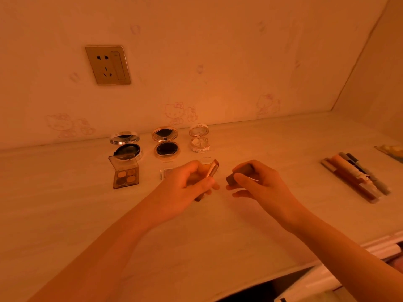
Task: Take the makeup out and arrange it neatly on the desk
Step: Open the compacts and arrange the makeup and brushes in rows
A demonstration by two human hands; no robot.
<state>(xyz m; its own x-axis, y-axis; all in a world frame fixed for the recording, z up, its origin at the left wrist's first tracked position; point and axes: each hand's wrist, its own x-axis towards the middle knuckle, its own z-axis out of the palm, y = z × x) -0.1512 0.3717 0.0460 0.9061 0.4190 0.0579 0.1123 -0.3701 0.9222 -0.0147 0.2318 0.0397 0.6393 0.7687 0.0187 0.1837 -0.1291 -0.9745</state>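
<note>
The left hand (192, 184) was closed around an uncapped lipstick (212, 170), its bullet tilted up toward the open compacts (165, 143). The right hand (257, 182) pinched the dark cap (234, 176) just beside it, both held above the counter (218, 236). Recapping at an angle would likely have smeared or snapped the exposed tip. The eyeshadow palette (126, 174) and a small flat case, partly hidden behind the left hand, lay close enough to be knocked. The row of lip tubes (355, 177) lay well apart, right.
</note>
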